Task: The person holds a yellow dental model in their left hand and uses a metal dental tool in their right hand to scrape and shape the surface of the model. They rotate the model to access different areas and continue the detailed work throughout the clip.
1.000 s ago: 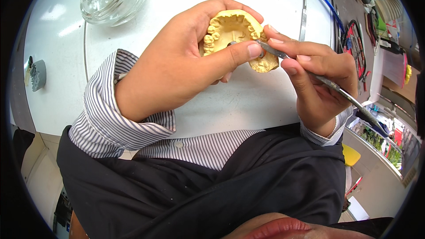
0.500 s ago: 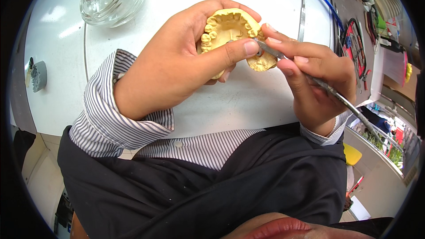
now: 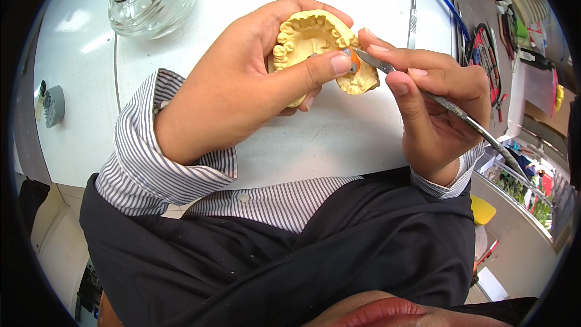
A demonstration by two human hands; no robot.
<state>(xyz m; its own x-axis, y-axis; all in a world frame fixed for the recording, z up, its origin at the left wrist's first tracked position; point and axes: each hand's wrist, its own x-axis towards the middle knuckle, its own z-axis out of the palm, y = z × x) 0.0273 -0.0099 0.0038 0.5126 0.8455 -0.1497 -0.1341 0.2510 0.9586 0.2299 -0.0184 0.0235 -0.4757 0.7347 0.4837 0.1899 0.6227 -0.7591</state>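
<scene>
My left hand (image 3: 242, 79) is closed round a yellow plaster dental cast (image 3: 313, 29), held up above the white table with its row of teeth facing me. The left thumb presses near a small orange-and-grey piece (image 3: 354, 62) on the cast's right side; part of the cast is hidden under the thumb. In my right hand (image 3: 445, 97) is a metal carving knife (image 3: 451, 106) with a knurled handle, pinched between thumb and fingers. Its flat blade tip reaches the cast beside the orange piece; whether it touches cannot be told.
A glass spirit lamp (image 3: 151, 3) stands at the far left. Beyond my right hand lies a scalpel (image 3: 413, 17) near blue tubing (image 3: 451, 9). A grey block (image 3: 54, 106) sits by the left edge. Tools and a red-handled item (image 3: 487, 66) crowd the right side.
The knife's blade has shifted slightly, and more of the orange piece shows beside my left thumb. My right thumb and fingers have changed position a little on the handle.
</scene>
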